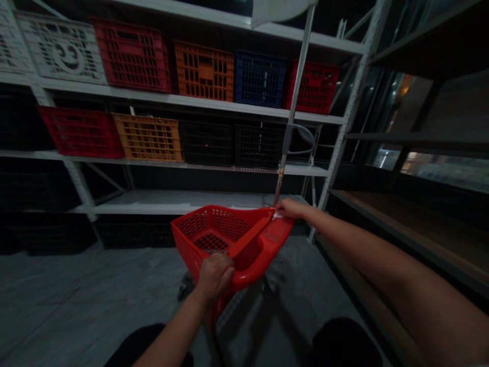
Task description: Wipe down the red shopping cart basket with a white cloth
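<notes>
In front of me stands a small red shopping cart [252, 265] with a perforated plastic basket and a thick rounded handle. My left hand [214, 275] is closed around the cart's near left edge beside the handle. Farther off, at the right corner of the basket, my right hand [288, 209] presses down with bent fingers. A small white cloth [277, 215], or perhaps tissue, shows under those fingertips. Right behind that hand a metal pole [298, 84] rises from the cart, carrying a grey loop [301, 140] and a pale flag [280, 11] on top.
Metal shelving [206, 104] spans the back, lined with plastic crates such as an orange crate [206, 71] and a yellow crate [148, 137]. Wooden shelves [420, 214] stand close on the right. Grey floor [95, 295] lies around the cart, and my dark-clothed knees are below.
</notes>
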### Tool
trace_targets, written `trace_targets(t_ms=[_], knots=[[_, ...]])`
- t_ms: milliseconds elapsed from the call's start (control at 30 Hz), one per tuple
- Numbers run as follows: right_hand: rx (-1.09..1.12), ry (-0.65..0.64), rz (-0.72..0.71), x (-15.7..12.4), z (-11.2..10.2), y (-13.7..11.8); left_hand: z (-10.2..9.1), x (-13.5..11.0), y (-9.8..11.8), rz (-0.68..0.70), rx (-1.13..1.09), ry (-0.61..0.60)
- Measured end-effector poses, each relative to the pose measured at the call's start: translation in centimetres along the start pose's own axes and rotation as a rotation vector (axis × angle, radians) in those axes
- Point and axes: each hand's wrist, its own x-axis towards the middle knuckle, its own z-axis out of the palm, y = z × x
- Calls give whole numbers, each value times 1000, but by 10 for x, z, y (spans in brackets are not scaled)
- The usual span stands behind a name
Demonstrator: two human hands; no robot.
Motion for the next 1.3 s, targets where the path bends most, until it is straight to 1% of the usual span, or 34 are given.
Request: trace_targets(t_ms=[67,167,233,267,300,333,467,533,567,633,700,767,833,900,967,1067,1133,1167,1200,1233,1300], knots=[[9,87,-38,-13,13,-13,-1,0,-4,11,-13,2],[54,218,-214,-35,42,-50,-2,1,-8,3,-15,-21],[76,242,-317,-47,54,-69,-4,0,-10,-5,-12,-44],[74,250,-334,-52,57,-73,-5,0,-11,-7,-14,-56],[63,268,-320,-55,58,-71,-6,-1,-11,-11,-18,-67],[45,304,-272,-56,57,-66,-8,-1,-12,-20,-21,-82],[43,525,56,-57,52,-30,-16,0,-10,-65,-9,-142],[107,655,144,-62,58,-28,-22,3,-8,-67,-9,-165],[156,720,153,-66,65,-34,-26,6,-5,-70,-6,-174],[287,842,134,-78,85,-58,-35,12,4,-114,38,-186],[444,944,106,-90,109,-90,-42,21,22,-218,127,-184],[548,979,79,-99,133,-120,-44,30,46,-332,219,-198],[622,1000,69,-103,152,-137,-37,39,72,-388,303,-254],[657,1038,75,-100,162,-138,-26,46,93,-428,414,-316],[657,1108,122,-94,160,-121,-14,50,102,-464,520,-354],[688,1252,302,-80,146,-82,-3,50,99,-448,588,-353],[765,1304,405,-73,139,-65,-1,49,92,-429,598,-345],[801,1311,427,-71,139,-63,-2,48,89,-425,602,-343],[826,1308,432,-70,141,-67,-2,47,87,-420,606,-340],[838,1298,419,-70,144,-75,-3,46,85,-413,610,-335],[831,1271,354,-75,155,-99,-5,44,82,-397,622,-317]])
